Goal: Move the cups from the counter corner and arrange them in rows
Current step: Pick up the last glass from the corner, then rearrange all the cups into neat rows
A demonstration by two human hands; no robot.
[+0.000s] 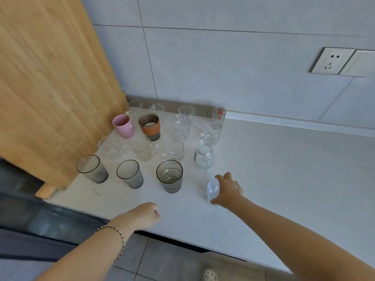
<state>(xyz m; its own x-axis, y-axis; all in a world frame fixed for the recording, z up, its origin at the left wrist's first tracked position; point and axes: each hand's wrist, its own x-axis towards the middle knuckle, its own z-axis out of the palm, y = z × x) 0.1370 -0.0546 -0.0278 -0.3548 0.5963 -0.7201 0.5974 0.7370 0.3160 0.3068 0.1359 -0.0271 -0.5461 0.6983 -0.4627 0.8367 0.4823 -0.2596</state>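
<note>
partly hidden clear cup (212, 189), right hand (229, 192) curled round it

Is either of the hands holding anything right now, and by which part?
The right hand grips a clear glass round its side wall. The left hand is curled and holds nothing.

Wooden panel (50, 88) at left, wall socket (332, 60) on grey tiled wall (243, 57), floor tiles (162, 260)
</note>
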